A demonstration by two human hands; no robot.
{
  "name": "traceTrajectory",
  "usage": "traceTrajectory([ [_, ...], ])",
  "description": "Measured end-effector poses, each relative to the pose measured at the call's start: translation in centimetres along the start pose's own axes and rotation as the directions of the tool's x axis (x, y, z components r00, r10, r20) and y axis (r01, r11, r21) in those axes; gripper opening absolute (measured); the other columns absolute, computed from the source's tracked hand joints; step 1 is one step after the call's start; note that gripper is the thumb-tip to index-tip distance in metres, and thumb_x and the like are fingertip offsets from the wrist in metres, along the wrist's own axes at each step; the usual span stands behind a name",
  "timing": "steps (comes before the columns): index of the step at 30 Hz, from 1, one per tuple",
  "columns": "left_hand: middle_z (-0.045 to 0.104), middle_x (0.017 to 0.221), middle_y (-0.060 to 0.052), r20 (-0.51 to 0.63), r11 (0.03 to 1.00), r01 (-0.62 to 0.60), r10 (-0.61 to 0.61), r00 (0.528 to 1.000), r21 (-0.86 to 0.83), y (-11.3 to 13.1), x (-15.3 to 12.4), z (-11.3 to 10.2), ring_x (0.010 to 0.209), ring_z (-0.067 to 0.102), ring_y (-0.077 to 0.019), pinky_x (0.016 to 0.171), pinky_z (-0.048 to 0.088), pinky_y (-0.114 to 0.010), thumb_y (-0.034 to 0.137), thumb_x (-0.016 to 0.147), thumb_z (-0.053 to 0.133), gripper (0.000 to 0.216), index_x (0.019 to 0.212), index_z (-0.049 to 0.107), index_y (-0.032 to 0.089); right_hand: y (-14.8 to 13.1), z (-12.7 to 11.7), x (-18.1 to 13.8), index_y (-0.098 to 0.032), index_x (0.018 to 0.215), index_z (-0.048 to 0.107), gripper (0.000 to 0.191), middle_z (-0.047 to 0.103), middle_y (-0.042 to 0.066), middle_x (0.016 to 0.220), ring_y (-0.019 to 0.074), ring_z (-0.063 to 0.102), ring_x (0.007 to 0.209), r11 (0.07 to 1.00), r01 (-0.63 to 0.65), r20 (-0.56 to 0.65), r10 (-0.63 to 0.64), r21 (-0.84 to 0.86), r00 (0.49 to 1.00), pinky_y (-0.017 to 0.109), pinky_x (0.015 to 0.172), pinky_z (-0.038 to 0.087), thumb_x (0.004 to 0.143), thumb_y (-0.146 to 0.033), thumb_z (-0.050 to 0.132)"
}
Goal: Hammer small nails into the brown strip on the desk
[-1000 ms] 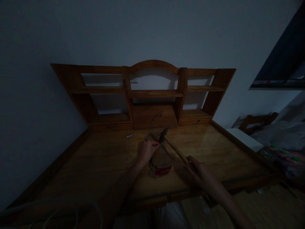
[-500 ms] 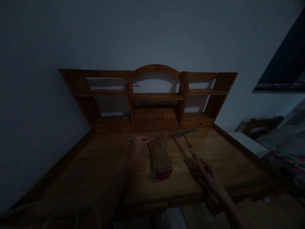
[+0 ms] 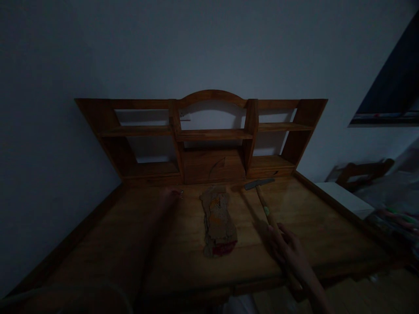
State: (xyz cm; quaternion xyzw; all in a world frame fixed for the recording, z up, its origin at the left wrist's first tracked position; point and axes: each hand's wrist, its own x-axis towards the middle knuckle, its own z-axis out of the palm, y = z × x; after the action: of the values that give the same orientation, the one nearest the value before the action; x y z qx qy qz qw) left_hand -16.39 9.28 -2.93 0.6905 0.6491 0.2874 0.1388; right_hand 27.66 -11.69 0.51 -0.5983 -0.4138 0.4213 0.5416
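My right hand (image 3: pixel 291 248) is wrapped round the wooden handle of a hammer (image 3: pixel 263 203), whose dark metal head is raised toward the back of the desk. To the left, my left hand (image 3: pixel 168 198) has its fingers pinched at a small shiny metal piece (image 3: pixel 182 194), too dim to name more closely. Between the hands a worn, torn piece of brown cardboard (image 3: pixel 218 218) lies flat on the wooden desk (image 3: pixel 255 261), with orange patches and a dark red end nearest me.
A wooden shelf unit (image 3: pixel 214 134) stands along the desk's back edge against the wall. Raised wooden edges (image 3: pixel 334 205) run along the desk's sides. Beyond the right side are a white surface (image 3: pixel 343 198) and a wooden chair back (image 3: pixel 365 170). The room is dim.
My left hand has moved left from the cardboard's top edge to the small metal piece that lay on the desk. My right hand still holds the hammer, nearly unmoved.
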Motion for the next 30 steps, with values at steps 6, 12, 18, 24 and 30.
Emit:
traceTrajectory([
  [6, 0.066, 0.098, -0.009, -0.046, 0.991, -0.052, 0.058, 0.997, 0.125, -1.2, -0.2, 1.0, 0.094, 0.060, -0.0223, 0.084, 0.047, -0.033, 0.021, 0.081, 0.054, 0.015, 0.090, 0.065, 0.016, 0.1, -0.5, 0.1, -0.017, 0.098, 0.063, 0.059, 0.061, 0.003, 0.064, 0.0161, 0.057, 0.054, 0.999, -0.034, 0.004, 0.034, -0.039, 0.999, 0.021, 0.041, 0.040, 0.063, -0.065, 0.070],
  [12, 0.063, 0.093, -0.010, -0.036, 0.980, -0.050, 0.058, 0.998, 0.193, -1.3, 0.1, 1.4, 0.096, 0.057, -0.0253, 0.088, 0.043, -0.037, 0.022, 0.083, 0.052, 0.012, 0.077, 0.062, 0.017, 1.6, -0.8, 0.7, -0.019, 0.110, 0.059, 0.060, 0.065, 0.004, 0.075, 0.0180, 0.062, 0.063, 0.997, -0.047, -0.013, 0.047, -0.056, 0.999, 0.022, 0.047, 0.046, 0.068, -0.061, 0.069],
  [18, 0.064, 0.092, -0.011, -0.029, 0.978, 0.004, 0.003, 1.000, 0.208, -0.4, -0.4, 1.3, 0.094, 0.058, -0.0247, 0.086, 0.043, -0.036, 0.020, 0.085, 0.049, 0.015, 0.078, 0.062, 0.016, 2.0, -0.9, 0.8, -0.019, 0.113, 0.057, 0.060, 0.065, 0.005, 0.079, 0.0185, 0.061, 0.065, 0.995, -0.069, 0.014, 0.070, -0.078, 0.997, 0.022, 0.048, 0.046, 0.071, -0.061, 0.067],
  [24, 0.067, 0.090, -0.014, -0.132, 0.974, 0.139, -0.116, 0.984, 0.181, 0.6, -0.9, 0.5, 0.084, 0.062, -0.0236, 0.075, 0.046, -0.032, 0.022, 0.088, 0.041, 0.026, 0.085, 0.065, 0.012, 1.3, -0.9, 0.6, -0.020, 0.102, 0.060, 0.045, 0.060, 0.002, 0.072, 0.0162, 0.057, 0.062, 0.995, -0.051, 0.111, 0.060, -0.084, 0.992, 0.021, 0.047, 0.042, 0.078, -0.058, 0.062],
  [30, 0.069, 0.081, -0.010, -0.239, 0.972, 0.234, -0.225, 0.945, 0.012, 0.8, -1.3, -0.2, 0.079, 0.064, -0.0235, 0.068, 0.047, -0.031, 0.033, 0.088, 0.043, 0.030, 0.086, 0.067, 0.014, 1.7, -0.8, 0.7, -0.021, 0.108, 0.059, 0.051, 0.061, 0.002, 0.073, 0.0162, 0.055, 0.059, 0.995, -0.064, 0.044, 0.067, -0.076, 0.997, 0.022, 0.045, 0.040, 0.075, -0.059, 0.065],
])
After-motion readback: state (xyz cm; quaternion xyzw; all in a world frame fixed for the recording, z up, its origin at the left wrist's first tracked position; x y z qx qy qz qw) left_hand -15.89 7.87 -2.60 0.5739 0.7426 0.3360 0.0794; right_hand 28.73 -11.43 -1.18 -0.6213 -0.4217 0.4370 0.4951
